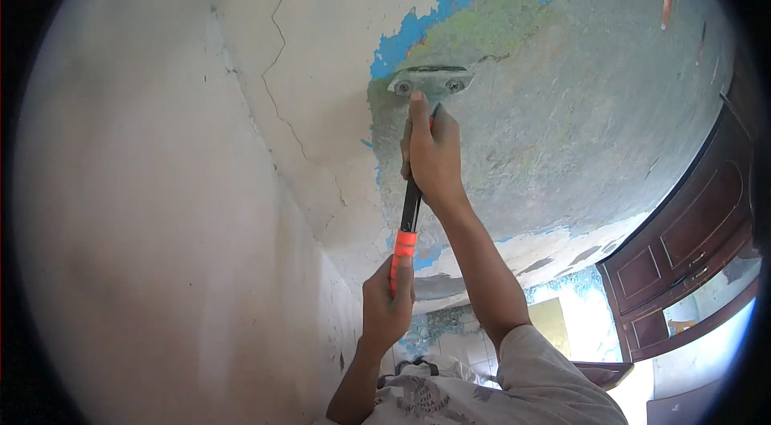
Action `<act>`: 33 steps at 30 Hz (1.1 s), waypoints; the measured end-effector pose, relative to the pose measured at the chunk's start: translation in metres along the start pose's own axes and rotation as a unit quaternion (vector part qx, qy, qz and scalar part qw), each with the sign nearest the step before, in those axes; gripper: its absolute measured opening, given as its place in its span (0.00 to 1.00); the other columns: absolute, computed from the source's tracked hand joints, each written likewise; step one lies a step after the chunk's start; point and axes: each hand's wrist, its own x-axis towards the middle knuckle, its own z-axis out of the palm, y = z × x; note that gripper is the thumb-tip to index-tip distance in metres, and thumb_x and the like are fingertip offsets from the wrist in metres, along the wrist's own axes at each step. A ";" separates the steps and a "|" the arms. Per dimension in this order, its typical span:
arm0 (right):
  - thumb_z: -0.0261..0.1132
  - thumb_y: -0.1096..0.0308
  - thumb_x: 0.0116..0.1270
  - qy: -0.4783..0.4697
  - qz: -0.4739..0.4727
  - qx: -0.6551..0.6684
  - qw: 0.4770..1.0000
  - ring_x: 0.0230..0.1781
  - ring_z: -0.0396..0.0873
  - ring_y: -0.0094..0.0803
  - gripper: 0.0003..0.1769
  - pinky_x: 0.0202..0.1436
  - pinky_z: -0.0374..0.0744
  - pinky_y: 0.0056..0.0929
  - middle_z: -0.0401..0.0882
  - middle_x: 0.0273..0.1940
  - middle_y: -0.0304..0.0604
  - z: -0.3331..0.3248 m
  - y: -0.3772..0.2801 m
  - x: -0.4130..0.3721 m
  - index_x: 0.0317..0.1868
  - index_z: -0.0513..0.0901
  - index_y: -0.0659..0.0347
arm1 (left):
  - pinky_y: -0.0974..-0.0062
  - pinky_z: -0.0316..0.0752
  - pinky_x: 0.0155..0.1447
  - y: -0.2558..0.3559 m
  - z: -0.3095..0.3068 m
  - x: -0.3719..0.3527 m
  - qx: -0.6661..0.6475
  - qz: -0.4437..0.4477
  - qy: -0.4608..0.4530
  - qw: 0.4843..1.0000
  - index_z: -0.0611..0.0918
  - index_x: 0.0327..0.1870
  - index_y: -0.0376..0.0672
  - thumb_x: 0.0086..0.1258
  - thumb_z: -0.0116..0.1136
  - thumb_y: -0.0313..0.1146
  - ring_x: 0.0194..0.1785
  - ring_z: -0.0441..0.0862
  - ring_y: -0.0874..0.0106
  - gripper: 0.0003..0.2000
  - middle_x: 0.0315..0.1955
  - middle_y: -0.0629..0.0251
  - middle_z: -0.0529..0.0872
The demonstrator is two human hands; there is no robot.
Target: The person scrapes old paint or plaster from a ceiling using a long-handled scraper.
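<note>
A long-handled scraper (409, 208) has a black shaft, an orange grip and a wide metal head (430, 81) with two round screws. Its blade edge lies against the wall, by the border of blue paint and bare grey-green plaster. My right hand (434, 148) is wrapped round the shaft just below the head, thumb stretched up onto it. Lower down, my left hand (389, 300) is closed round the orange grip (404, 246).
Peeling blue paint (401, 44) and a greenish patch (482, 24) mark the wall above. A long crack (277, 32) runs down the pale wall at left. Dark wooden cabinet doors (683, 232) stand at right. Floor tiles (466, 347) show below.
</note>
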 end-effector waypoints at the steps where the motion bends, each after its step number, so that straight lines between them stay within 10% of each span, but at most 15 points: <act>1: 0.54 0.48 0.84 0.002 0.004 0.002 1.000 0.08 0.61 0.20 0.28 0.13 0.62 0.25 0.63 0.13 0.31 0.000 0.000 -0.001 0.25 0.68 0.55 | 0.82 0.58 0.20 0.001 0.000 -0.001 -0.005 -0.011 -0.001 1.000 0.73 0.30 0.43 0.86 0.47 0.52 0.15 0.64 0.85 0.24 0.16 0.77 0.69; 33: 0.53 0.47 0.84 0.004 0.011 0.034 0.999 0.10 0.60 0.19 0.27 0.13 0.62 0.25 0.61 0.15 0.30 0.003 -0.004 0.006 0.27 0.67 0.54 | 0.81 0.57 0.21 0.017 -0.004 0.006 0.028 0.014 0.005 1.000 0.72 0.28 0.44 0.87 0.45 0.51 0.17 0.63 0.85 0.25 0.16 0.77 0.67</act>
